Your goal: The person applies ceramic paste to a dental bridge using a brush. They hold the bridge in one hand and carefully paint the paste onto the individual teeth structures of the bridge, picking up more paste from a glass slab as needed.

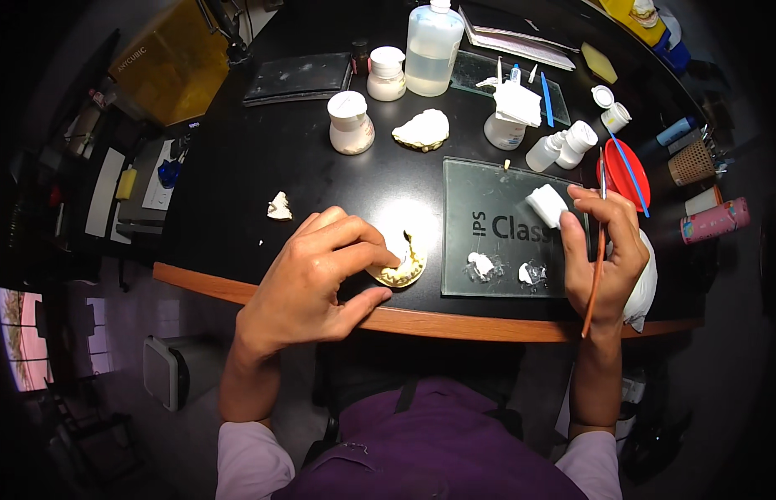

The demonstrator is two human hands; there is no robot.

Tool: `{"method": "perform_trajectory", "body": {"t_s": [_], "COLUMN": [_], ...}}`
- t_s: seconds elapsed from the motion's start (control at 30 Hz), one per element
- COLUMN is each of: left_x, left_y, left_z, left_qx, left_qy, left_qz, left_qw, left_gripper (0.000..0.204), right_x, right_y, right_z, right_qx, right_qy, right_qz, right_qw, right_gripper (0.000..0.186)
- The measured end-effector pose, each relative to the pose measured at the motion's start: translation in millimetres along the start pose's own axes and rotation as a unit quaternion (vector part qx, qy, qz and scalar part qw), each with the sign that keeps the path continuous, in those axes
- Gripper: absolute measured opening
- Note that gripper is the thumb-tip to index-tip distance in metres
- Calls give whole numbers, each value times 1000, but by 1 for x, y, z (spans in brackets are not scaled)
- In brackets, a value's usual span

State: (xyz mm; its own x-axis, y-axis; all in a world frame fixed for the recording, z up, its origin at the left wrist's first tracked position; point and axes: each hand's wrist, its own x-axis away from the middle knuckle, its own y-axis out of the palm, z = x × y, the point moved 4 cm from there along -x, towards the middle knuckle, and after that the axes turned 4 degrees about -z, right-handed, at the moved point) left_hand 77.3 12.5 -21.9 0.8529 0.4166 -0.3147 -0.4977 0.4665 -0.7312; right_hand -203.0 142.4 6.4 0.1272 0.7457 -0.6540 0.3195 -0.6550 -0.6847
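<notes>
My left hand [321,279] grips a pale dental cast [404,271] near the desk's front edge, fingertips on its top and thumb beside its rim. My right hand [603,254] holds a slender orange-handled brush [594,296] upright, tip upward. A folded white pad [545,205] is at that thumb's tip; I cannot tell whether it is held or resting. Beneath it lies a glass mixing slab [463,192] with two small dabs of white material [481,266]. A white bundle [640,287] is partly hidden behind my right hand.
The black desk [230,208] holds white jars [350,125], a clear bottle [430,62], another cast [421,130], a white fragment [279,208] and small bottles [542,154]. A red bowl [634,171] with a blue stick sits at right, near cylindrical containers [711,217].
</notes>
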Motion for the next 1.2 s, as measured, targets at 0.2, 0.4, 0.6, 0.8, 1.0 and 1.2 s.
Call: {"method": "perform_trajectory", "body": {"t_s": [0.2, 0.4, 0.6, 0.8, 1.0, 1.2], "left_x": [-4, -43, -115, -111, -100, -99], "left_y": [-6, -29, -28, -8, -2, 3], "left_z": [2, -8, -3, -15, -26, -30], "left_qx": [-38, 105, 121, 146, 192, 190], "left_qy": [35, 53, 52, 133, 113, 110], "left_qz": [18, -3, -98, -17, -9, -18], "left_qw": [999, 993, 986, 980, 975, 975], "left_gripper": [31, 29, 26, 26, 28, 28], "right_x": [28, 62, 68, 62, 63, 61], "right_y": [-11, -3, 11, 18, 16, 21], "right_z": [-10, -34, -46, -49, -51, -50], "right_qx": [-207, -383, -274, -221, -203, -208], "right_qy": [93, 174, 116, 93, 111, 116], "right_qz": [41, 23, 22, -5, -45, -56], "right_qw": [973, 907, 954, 971, 972, 970], "right_gripper": [51, 37, 17, 14, 17, 17]}}
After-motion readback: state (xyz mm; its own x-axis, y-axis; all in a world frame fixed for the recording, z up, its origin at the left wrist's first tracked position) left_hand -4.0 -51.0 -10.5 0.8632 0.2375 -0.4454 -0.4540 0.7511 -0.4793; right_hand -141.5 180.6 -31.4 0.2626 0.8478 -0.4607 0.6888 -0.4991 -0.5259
